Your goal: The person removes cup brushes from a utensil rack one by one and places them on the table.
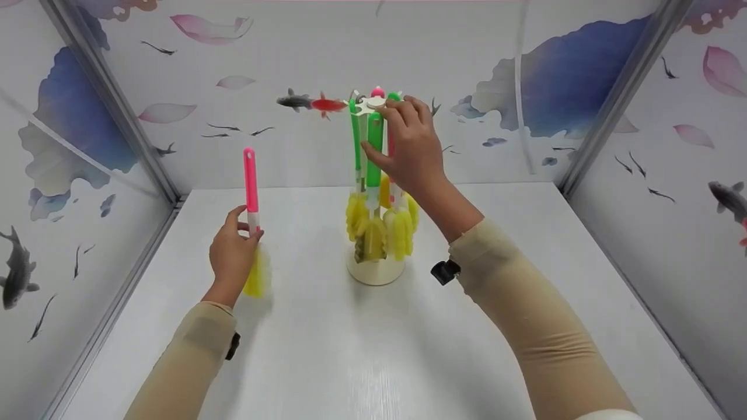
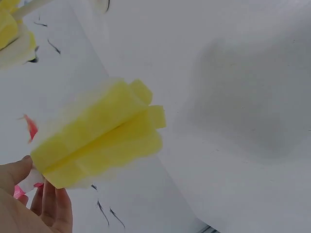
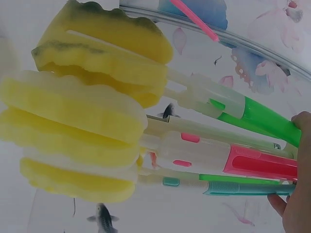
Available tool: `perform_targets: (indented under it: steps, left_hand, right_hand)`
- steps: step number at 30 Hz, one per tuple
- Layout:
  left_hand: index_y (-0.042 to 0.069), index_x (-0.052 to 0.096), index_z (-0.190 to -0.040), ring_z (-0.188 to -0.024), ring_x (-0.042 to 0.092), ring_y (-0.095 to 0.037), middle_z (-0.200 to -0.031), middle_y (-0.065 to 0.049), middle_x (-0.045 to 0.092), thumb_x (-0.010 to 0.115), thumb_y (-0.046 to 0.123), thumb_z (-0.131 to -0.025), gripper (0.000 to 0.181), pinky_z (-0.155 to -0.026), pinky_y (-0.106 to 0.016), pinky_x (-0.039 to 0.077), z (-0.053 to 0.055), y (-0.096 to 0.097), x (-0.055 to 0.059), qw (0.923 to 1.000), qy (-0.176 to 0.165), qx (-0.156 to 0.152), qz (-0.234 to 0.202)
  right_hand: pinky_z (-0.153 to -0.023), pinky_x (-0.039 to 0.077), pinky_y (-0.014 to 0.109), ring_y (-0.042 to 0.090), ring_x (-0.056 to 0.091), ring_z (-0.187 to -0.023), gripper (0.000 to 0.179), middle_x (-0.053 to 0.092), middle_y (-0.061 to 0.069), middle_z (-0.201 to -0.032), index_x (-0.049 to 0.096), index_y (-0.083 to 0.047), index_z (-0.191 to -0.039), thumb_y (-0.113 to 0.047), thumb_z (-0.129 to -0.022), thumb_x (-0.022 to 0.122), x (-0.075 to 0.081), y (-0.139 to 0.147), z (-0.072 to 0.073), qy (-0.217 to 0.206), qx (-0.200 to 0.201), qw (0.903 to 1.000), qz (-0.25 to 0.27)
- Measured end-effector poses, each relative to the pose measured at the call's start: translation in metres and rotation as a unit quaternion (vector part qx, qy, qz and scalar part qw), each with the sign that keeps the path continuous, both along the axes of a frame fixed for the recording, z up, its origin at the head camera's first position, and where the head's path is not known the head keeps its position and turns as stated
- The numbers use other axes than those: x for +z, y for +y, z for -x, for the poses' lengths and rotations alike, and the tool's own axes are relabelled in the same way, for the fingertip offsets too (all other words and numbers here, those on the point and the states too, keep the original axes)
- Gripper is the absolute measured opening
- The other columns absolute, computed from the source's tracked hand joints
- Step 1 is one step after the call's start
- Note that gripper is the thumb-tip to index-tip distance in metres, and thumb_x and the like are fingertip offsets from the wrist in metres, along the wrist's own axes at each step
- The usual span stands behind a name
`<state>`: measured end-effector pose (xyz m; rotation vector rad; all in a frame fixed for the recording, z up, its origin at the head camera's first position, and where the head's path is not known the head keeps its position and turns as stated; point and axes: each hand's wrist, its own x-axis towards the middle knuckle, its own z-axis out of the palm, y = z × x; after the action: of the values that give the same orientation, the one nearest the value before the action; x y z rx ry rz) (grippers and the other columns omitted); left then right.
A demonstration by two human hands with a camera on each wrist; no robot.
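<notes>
In the head view my left hand [image 1: 230,251] pinches a sponge brush upright, around the white neck below its pink handle [image 1: 251,181]. Its yellow sponge head [image 2: 102,136] hangs under my fingers, close over the table in the head view. My right hand [image 1: 414,140] curls round the top of a cream rotating rack [image 1: 376,273], fingers over the hub and thumb beside a green-handled brush [image 1: 375,149]. Several more sponge brushes hang there, including one with a pink-red handle [image 3: 260,162] and one with a teal handle [image 3: 233,188]. One yellow sponge [image 3: 107,43] has dark green edges.
The rack stands toward the back of a white table [image 1: 327,350]. Printed panels with fish and petals enclose it at the back [image 1: 280,151] and both sides. A black strap piece [image 1: 445,272] sits at my right sleeve.
</notes>
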<state>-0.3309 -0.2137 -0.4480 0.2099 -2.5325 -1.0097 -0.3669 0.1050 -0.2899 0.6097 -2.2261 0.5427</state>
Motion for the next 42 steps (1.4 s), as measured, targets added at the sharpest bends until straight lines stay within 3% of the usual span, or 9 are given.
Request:
perform_targets:
  steps: [4, 14, 20, 24, 32, 42]
  left_hand:
    - [0.014, 0.042, -0.146, -0.083, 0.059, -0.03, -0.112, -0.014, 0.064, 0.07, 0.017, -0.092, 0.061, -0.076, -0.04, 0.048, 0.001, -0.005, -0.004, 0.9998, -0.021, 0.005, 0.005]
    - [0.011, 0.04, -0.146, -0.081, 0.054, -0.031, -0.109, -0.018, 0.062, 0.07, 0.015, -0.091, 0.062, -0.081, -0.044, 0.051, 0.003, -0.021, -0.013, 0.9958, -0.068, -0.024, 0.056]
    - [0.007, 0.041, -0.144, -0.083, 0.055, -0.032, -0.105, -0.019, 0.061, 0.07, 0.012, -0.091, 0.062, -0.081, -0.046, 0.05, 0.003, -0.032, -0.021, 0.9925, -0.085, -0.034, 0.081]
    - [0.005, 0.04, -0.144, -0.084, 0.055, -0.033, -0.104, -0.02, 0.061, 0.07, 0.011, -0.09, 0.062, -0.083, -0.047, 0.049, 0.005, -0.039, -0.03, 0.9889, -0.108, -0.028, 0.098]
    - [0.005, 0.037, -0.146, -0.096, 0.057, -0.033, -0.112, -0.02, 0.061, 0.068, 0.014, -0.093, 0.063, -0.099, -0.049, 0.045, 0.011, -0.042, -0.043, 0.9809, -0.167, -0.036, 0.092]
    - [-0.001, 0.04, -0.142, -0.099, 0.059, -0.036, -0.114, -0.023, 0.061, 0.07, 0.013, -0.091, 0.06, -0.099, -0.052, 0.044, 0.022, -0.043, -0.041, 0.9654, -0.221, -0.069, 0.121]
  right_hand:
    - [-0.107, 0.036, 0.029, 0.024, 0.032, -0.136, 0.054, 0.053, 0.006, -0.134, 0.056, -0.01, -0.133, -0.039, -0.089, 0.068, 0.001, 0.0, -0.001, 0.0, 0.001, 1.0, -0.001]
    - [-0.107, 0.036, 0.029, 0.023, 0.031, -0.138, 0.054, 0.052, 0.006, -0.135, 0.055, -0.01, -0.133, -0.04, -0.09, 0.067, 0.0, -0.001, 0.0, -0.003, 0.002, 1.0, 0.005]
    - [-0.106, 0.038, 0.031, 0.027, 0.034, -0.135, 0.053, 0.053, 0.009, -0.132, 0.056, -0.008, -0.13, -0.039, -0.089, 0.068, -0.002, 0.0, 0.0, 0.022, 0.0, 0.9997, -0.006]
    - [-0.106, 0.038, 0.032, 0.028, 0.036, -0.134, 0.053, 0.054, 0.01, -0.131, 0.057, -0.006, -0.129, -0.039, -0.089, 0.068, -0.002, 0.001, 0.0, 0.032, 0.0, 0.9994, -0.013]
    - [-0.106, 0.038, 0.031, 0.025, 0.033, -0.136, 0.054, 0.053, 0.009, -0.133, 0.055, -0.008, -0.132, -0.04, -0.09, 0.066, -0.002, -0.001, 0.0, 0.016, -0.007, 0.9998, -0.013]
    - [-0.105, 0.039, 0.03, 0.025, 0.033, -0.136, 0.054, 0.053, 0.009, -0.133, 0.056, -0.008, -0.131, -0.04, -0.09, 0.067, -0.002, -0.001, 0.0, 0.02, -0.009, 0.9997, -0.012]
